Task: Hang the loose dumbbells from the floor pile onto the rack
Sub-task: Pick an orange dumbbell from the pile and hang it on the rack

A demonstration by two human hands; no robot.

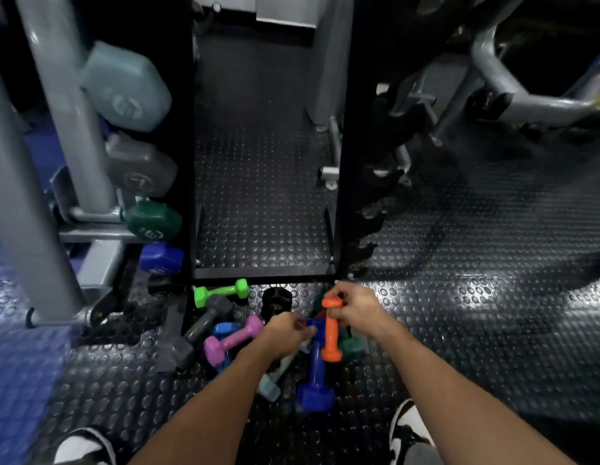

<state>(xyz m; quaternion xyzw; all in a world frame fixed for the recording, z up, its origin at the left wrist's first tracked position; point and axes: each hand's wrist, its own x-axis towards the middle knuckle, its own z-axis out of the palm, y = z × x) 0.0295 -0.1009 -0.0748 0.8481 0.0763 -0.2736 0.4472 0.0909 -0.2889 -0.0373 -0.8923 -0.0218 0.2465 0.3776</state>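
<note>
- The loose dumbbells lie in a jumbled heap on the studded rubber floor at the lower centre of the frame, directly in front of the black rack, likely dumped there within easy reach of its pegs.
- In the heap: a green dumbbell at the top left of the pile, a grey dumbbell slanting below it, a pink dumbbell lying across a light-blue one, a dark blue dumbbell standing nearly on end at the bottom, and a pale one partly hidden under the left forearm.
- The right hand, just right of centre, is clenched around the upper end of the orange dumbbell, which hangs almost vertical, its lower head over the pile. Held by the top like this, it seems ready to be carried up to the rack's notched right-hand upright.
- The left hand reaches into the middle of the heap with fingers curled, touching or very near the top of the dark blue dumbbell; motion blur makes it impossible to tell whether it has closed on anything.
- Larger dumbbells already sit on the left side of the rack, at the upper and middle left of the frame: a pale teal one, a grey one, a dark green one and a blue one, stacked downward in shrinking size.
- The notches on the right upright look unoccupied, so most of the job appears to remain.
</note>
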